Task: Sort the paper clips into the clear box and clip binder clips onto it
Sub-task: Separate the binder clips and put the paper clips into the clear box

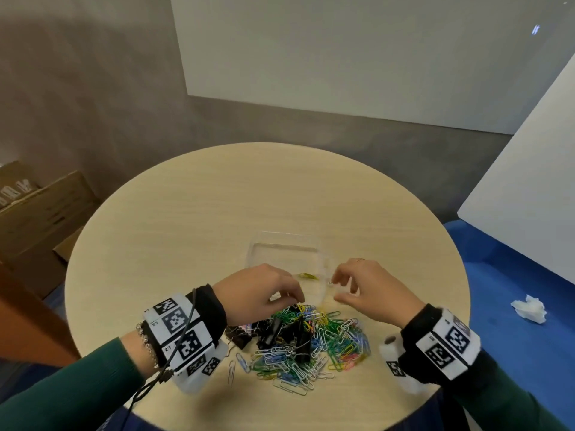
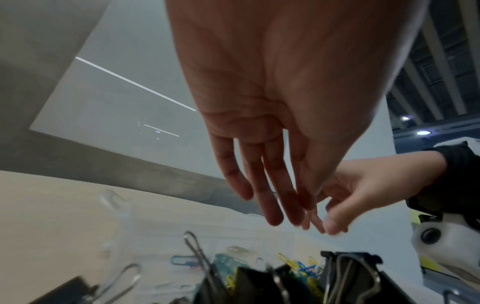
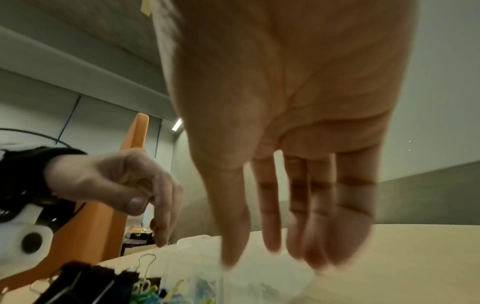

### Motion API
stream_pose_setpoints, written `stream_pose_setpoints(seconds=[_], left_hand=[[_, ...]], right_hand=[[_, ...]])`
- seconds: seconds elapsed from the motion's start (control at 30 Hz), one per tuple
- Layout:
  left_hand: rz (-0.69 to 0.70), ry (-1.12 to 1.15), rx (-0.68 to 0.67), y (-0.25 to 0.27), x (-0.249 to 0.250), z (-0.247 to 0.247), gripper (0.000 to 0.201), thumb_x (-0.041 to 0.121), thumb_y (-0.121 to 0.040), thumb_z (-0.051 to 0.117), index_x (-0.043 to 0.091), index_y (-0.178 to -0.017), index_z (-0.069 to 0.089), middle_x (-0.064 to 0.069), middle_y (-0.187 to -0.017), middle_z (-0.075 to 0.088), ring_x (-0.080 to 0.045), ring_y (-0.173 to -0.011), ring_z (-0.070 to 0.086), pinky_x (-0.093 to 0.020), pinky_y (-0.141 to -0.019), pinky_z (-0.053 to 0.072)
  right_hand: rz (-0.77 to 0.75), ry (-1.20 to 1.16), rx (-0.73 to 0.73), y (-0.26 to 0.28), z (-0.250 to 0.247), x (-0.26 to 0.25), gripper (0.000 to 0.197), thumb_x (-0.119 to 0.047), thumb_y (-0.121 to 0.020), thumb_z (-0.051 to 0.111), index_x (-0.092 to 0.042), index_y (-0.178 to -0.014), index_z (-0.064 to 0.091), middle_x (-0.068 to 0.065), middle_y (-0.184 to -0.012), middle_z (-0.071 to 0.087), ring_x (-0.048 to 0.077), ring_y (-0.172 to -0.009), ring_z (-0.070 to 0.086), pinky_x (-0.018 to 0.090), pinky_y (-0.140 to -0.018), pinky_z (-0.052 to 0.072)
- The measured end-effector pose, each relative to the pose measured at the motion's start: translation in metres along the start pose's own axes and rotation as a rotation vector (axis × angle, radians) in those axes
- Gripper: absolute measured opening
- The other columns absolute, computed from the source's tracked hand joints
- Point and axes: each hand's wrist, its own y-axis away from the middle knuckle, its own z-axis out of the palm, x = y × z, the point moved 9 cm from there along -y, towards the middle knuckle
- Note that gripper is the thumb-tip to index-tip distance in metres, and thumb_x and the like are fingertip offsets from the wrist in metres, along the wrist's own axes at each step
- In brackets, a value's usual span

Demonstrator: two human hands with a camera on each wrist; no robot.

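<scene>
On the round wooden table point(image 1: 202, 206) a clear box point(image 1: 284, 237) holds one yellow-green paper clip point(image 1: 308, 276). In front of it lies a heap of coloured paper clips point(image 1: 314, 346), with black binder clips point(image 1: 273, 331) on its left side. My left hand point(image 1: 295, 298) hovers over the heap's far edge, fingers hanging down and holding nothing point(image 2: 285, 218). My right hand point(image 1: 337, 289) is at the box's near right corner, its fingers loose and empty point(image 3: 272, 255). The binder clips point(image 2: 345, 273) sit just below the left wrist.
A crumpled white tissue point(image 1: 529, 307) lies on the blue surface right of the table. Cardboard boxes point(image 1: 40, 213) stand at the left. White boards lean at the back and right. The far half of the table is bare wood.
</scene>
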Motion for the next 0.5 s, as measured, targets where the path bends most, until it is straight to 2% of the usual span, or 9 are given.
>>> stream_pose_setpoints(seconds=[0.07, 0.13, 0.23, 0.3, 0.37, 0.43, 0.5], left_hand=[[0.013, -0.038, -0.026, -0.01, 0.009, 0.004, 0.02, 0.026, -0.097, 0.05, 0.025, -0.108, 0.066, 0.009, -0.105, 0.067, -0.006, -0.093, 0.061, -0.03, -0.082, 0.051], [0.034, -0.093, -0.061, -0.024, 0.023, 0.009, 0.02, 0.027, -0.096, 0.051, 0.024, -0.111, 0.065, 0.006, -0.107, 0.066, -0.009, -0.094, 0.06, -0.03, -0.082, 0.05], [0.017, -0.198, -0.184, -0.045, 0.035, 0.03, 0.025, 0.027, -0.093, 0.055, 0.019, -0.115, 0.063, -0.002, -0.108, 0.065, -0.019, -0.097, 0.06, -0.034, -0.082, 0.05], [-0.01, -0.287, -0.266, -0.055, 0.038, 0.045, 0.028, 0.029, -0.089, 0.06, 0.017, -0.115, 0.063, -0.006, -0.102, 0.067, -0.024, -0.092, 0.063, -0.039, -0.08, 0.054], [-0.064, -0.398, -0.316, -0.061, 0.038, 0.053, 0.03, 0.031, -0.086, 0.065, 0.014, -0.111, 0.064, -0.008, -0.098, 0.067, -0.027, -0.088, 0.065, -0.038, -0.073, 0.056], [-0.122, -0.477, -0.345, -0.064, 0.039, 0.055, 0.032, 0.029, -0.084, 0.069, 0.007, -0.107, 0.064, -0.012, -0.099, 0.066, -0.03, -0.089, 0.065, -0.034, -0.064, 0.05], [-0.146, -0.514, -0.352, -0.066, 0.041, 0.055, 0.031, 0.025, -0.083, 0.071, 0.004, -0.105, 0.062, -0.015, -0.101, 0.064, -0.032, -0.09, 0.064, -0.035, -0.061, 0.046]], right_hand=[[0.083, 0.052, -0.171, 0.01, 0.021, 0.014, 0.04, -0.043, -0.077, 0.072, -0.026, -0.109, 0.055, -0.01, -0.097, 0.047, 0.009, -0.087, 0.049, 0.023, -0.073, 0.039], [0.148, 0.058, -0.283, 0.018, 0.04, 0.022, 0.051, -0.046, -0.067, 0.078, -0.027, -0.106, 0.051, -0.008, -0.1, 0.048, 0.013, -0.092, 0.05, 0.027, -0.073, 0.043], [0.155, 0.0, -0.309, 0.019, 0.056, 0.024, 0.058, -0.045, -0.058, 0.084, -0.025, -0.103, 0.052, -0.004, -0.104, 0.052, 0.017, -0.092, 0.053, 0.032, -0.077, 0.049], [0.125, -0.073, -0.304, 0.018, 0.059, 0.02, 0.059, -0.041, -0.059, 0.085, -0.026, -0.108, 0.056, -0.007, -0.101, 0.056, 0.015, -0.089, 0.056, 0.032, -0.078, 0.051], [0.096, -0.112, -0.306, 0.017, 0.058, 0.017, 0.049, -0.033, -0.065, 0.083, -0.024, -0.107, 0.059, -0.009, -0.09, 0.057, 0.01, -0.077, 0.053, 0.027, -0.07, 0.048], [0.083, -0.104, -0.289, 0.016, 0.052, 0.018, 0.03, -0.028, -0.072, 0.079, -0.02, -0.094, 0.06, -0.008, -0.078, 0.054, 0.009, -0.065, 0.047, 0.024, -0.061, 0.04], [0.089, -0.095, -0.262, 0.015, 0.045, 0.021, 0.019, -0.026, -0.076, 0.077, -0.023, -0.085, 0.06, -0.01, -0.075, 0.056, 0.007, -0.062, 0.049, 0.02, -0.058, 0.039]])
